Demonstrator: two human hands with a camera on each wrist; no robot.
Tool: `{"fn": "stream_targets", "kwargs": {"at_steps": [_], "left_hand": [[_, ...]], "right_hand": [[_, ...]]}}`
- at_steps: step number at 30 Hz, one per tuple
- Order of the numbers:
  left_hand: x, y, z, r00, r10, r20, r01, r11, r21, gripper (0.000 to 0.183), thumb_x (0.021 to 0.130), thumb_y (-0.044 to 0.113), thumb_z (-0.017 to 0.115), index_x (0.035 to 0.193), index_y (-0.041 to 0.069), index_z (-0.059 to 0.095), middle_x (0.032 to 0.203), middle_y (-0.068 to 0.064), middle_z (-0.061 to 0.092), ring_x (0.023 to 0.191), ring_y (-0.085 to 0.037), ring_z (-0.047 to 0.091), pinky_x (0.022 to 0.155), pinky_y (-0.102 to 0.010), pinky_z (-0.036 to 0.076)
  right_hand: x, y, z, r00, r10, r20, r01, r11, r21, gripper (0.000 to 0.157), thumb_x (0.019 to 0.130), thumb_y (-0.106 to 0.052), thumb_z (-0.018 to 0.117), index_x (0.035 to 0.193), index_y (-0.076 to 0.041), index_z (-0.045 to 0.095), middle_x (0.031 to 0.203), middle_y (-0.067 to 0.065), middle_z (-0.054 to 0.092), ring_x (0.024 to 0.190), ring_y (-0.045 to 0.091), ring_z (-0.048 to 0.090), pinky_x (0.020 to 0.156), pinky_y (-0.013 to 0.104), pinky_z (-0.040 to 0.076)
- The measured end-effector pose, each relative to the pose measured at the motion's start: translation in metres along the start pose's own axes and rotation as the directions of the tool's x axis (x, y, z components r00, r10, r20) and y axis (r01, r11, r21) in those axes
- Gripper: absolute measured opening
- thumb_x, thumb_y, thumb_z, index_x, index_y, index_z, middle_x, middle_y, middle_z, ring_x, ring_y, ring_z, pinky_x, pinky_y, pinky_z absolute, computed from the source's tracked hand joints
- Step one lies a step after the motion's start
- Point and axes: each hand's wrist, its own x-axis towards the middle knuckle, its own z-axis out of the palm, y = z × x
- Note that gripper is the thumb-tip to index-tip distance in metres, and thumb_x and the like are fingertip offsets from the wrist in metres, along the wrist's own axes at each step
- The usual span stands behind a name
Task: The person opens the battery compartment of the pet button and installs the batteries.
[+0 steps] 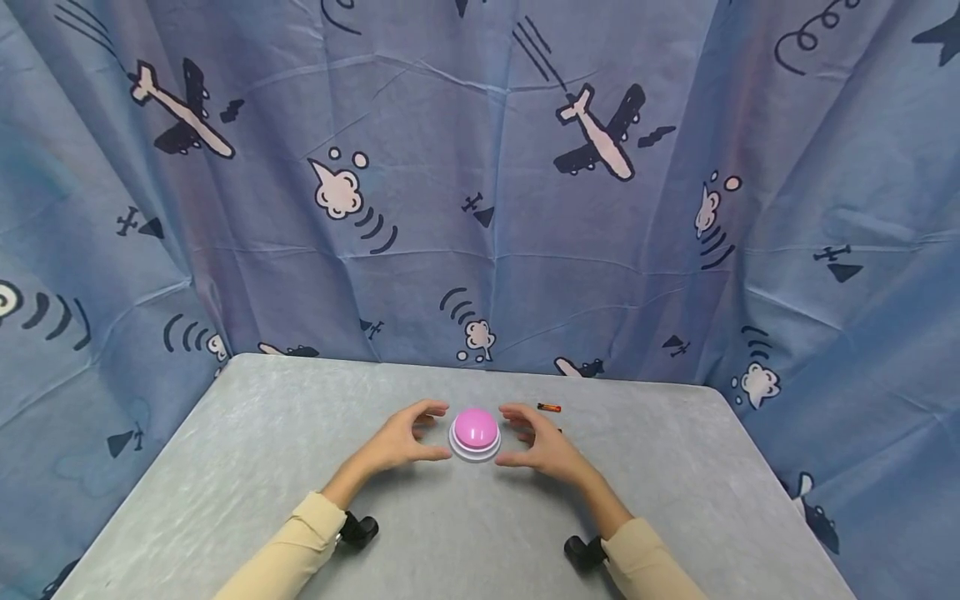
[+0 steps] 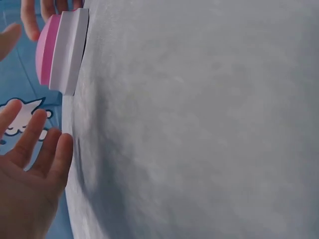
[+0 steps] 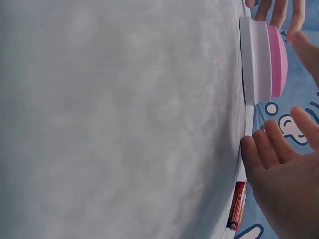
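A pink-domed push button [image 1: 476, 429] on a round white base sits on the table between both hands. To its left, my left hand [image 1: 405, 435] holds its thumb and fingers apart in a loose curve, with a gap to the base. My right hand [image 1: 546, 443] mirrors it on the other side, fingers spread and bent slightly toward the button. Both wrist views show the button [image 2: 70, 52] side-on, beyond the fingertips of the near hand. Neither hand grips anything.
A small orange and black battery [image 1: 549, 407] lies just behind the right hand; in the right wrist view the battery [image 3: 237, 205] looks red. A second dark end pokes out beside that hand, mostly hidden. A blue patterned curtain [image 1: 420, 208] hangs behind the pale grey table [image 1: 300, 417].
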Motion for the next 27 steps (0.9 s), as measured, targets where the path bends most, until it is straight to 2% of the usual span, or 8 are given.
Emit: {"fn": "stream_targets", "kwargs": {"at_steps": [5, 10, 13, 19, 23, 27], "left_hand": [[0.011, -0.001, 0.005, 1.000, 0.006, 0.015, -0.007, 0.998, 0.055, 0.087, 0.074, 0.024, 0.094, 0.145, 0.000, 0.050, 0.144, -0.014, 0.053, 0.132, -0.035, 0.047, 0.102, -0.052, 0.044], [0.018, -0.003, 0.009, 1.000, 0.014, 0.026, -0.017, 0.995, 0.099, 0.091, 0.069, 0.026, 0.096, 0.144, -0.001, 0.052, 0.143, -0.014, 0.053, 0.132, -0.034, 0.047, 0.106, -0.051, 0.040], [0.022, -0.003, 0.013, 0.999, 0.031, 0.021, -0.034, 0.989, 0.143, 0.087, 0.069, 0.027, 0.096, 0.140, -0.003, 0.055, 0.139, -0.016, 0.055, 0.131, -0.034, 0.048, 0.109, -0.050, 0.037], [0.029, -0.004, 0.019, 0.998, 0.066, -0.023, -0.061, 0.980, 0.189, 0.061, 0.075, 0.019, 0.093, 0.125, -0.004, 0.067, 0.127, -0.016, 0.064, 0.123, -0.034, 0.055, 0.107, -0.049, 0.039], [0.030, -0.004, 0.021, 0.997, 0.067, -0.038, -0.059, 0.981, 0.185, 0.057, 0.076, 0.017, 0.092, 0.123, -0.004, 0.068, 0.122, -0.016, 0.066, 0.118, -0.035, 0.058, 0.102, -0.049, 0.044], [0.028, -0.003, 0.020, 0.998, 0.047, -0.031, -0.042, 0.989, 0.139, 0.056, 0.078, 0.016, 0.091, 0.124, -0.003, 0.068, 0.122, -0.014, 0.066, 0.115, -0.033, 0.060, 0.095, -0.046, 0.050]], "right_hand": [[0.010, 0.000, 0.004, 0.999, 0.002, 0.053, -0.001, 1.000, -0.021, 0.090, 0.076, -0.018, 0.093, 0.150, -0.001, 0.043, 0.148, 0.022, 0.046, 0.136, 0.040, 0.042, 0.110, 0.058, 0.033], [0.018, -0.002, 0.008, 0.998, 0.019, 0.066, -0.016, 0.999, -0.047, 0.095, 0.075, -0.023, 0.094, 0.151, -0.001, 0.042, 0.148, 0.021, 0.046, 0.135, 0.036, 0.044, 0.110, 0.055, 0.034], [0.021, -0.001, 0.010, 0.998, -0.012, 0.064, 0.016, 0.998, -0.062, 0.088, 0.076, -0.022, 0.093, 0.147, 0.001, 0.047, 0.143, 0.019, 0.052, 0.131, 0.035, 0.049, 0.107, 0.054, 0.038], [0.025, 0.004, 0.012, 0.996, -0.074, 0.045, 0.076, 0.995, -0.060, 0.063, 0.079, -0.014, 0.090, 0.133, 0.001, 0.062, 0.129, 0.014, 0.063, 0.118, 0.033, 0.059, 0.098, 0.052, 0.047], [0.026, 0.005, 0.013, 0.998, -0.058, 0.030, 0.059, 0.997, -0.047, 0.061, 0.079, -0.015, 0.090, 0.132, -0.001, 0.064, 0.129, 0.011, 0.065, 0.117, 0.028, 0.061, 0.097, 0.047, 0.049], [0.024, 0.004, 0.013, 0.998, -0.054, 0.021, 0.055, 0.998, -0.033, 0.062, 0.078, -0.016, 0.091, 0.133, -0.004, 0.065, 0.129, 0.008, 0.065, 0.116, 0.026, 0.061, 0.097, 0.044, 0.049]]}}
